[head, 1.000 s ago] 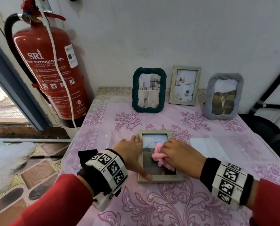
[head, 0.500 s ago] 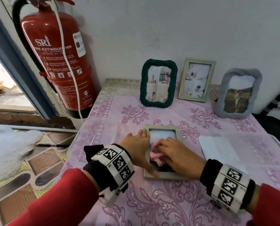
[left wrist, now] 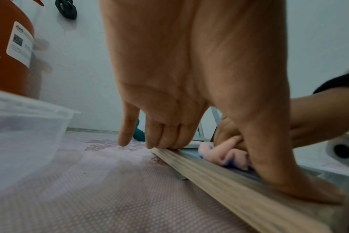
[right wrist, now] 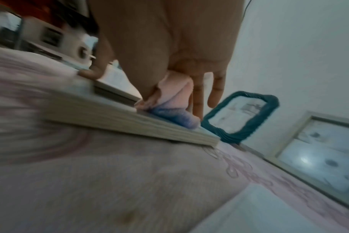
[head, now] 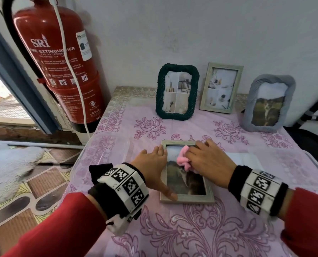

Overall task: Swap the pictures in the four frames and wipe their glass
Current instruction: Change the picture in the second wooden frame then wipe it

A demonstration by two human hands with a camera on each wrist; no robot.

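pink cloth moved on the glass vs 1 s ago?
Yes. The pink cloth under the right hand has slid toward the wooden frame's far edge, away from the person.

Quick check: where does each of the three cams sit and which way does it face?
Head: above, facing down and forward at the flat frame; both forearms, left hand, right hand show.
Left wrist: low beside the frame's left edge, facing the wall; palm, thumb on frame.
Right wrist: low at the frame's right, facing the green frame; blurred palm.
All share the pink cloth.
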